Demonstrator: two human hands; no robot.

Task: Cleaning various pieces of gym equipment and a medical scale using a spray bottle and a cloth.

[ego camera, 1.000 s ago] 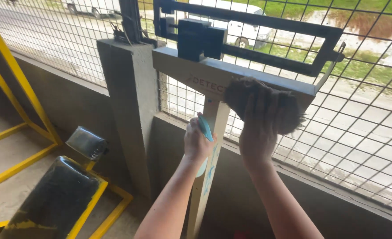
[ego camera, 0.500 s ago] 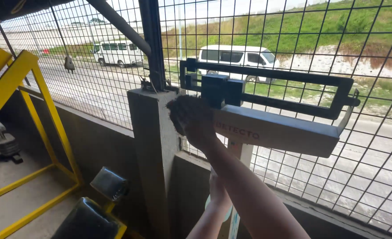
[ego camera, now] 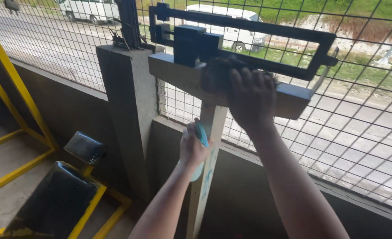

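A grey beam scale head [ego camera: 293, 98] sits on a pale upright post [ego camera: 205, 186], with a black weight bar [ego camera: 249, 24] above it. My right hand [ego camera: 251, 99] presses a dark brown cloth [ego camera: 216, 75] against the front and top of the scale head, near its middle. Lower down, my left hand [ego camera: 191, 148] grips a light blue spray bottle [ego camera: 201, 132], held close in front of the post.
A grey concrete pillar [ego camera: 127, 115] stands left of the scale. Wire mesh [ego camera: 360, 124] closes the opening above a low wall, with vans and a road outside. A yellow-framed bench with black pads [ego camera: 56, 203] sits at the lower left.
My right hand has slid the cloth from the left end of the scale head toward its middle. The view has dropped, and my left hand with the bottle is back in sight.
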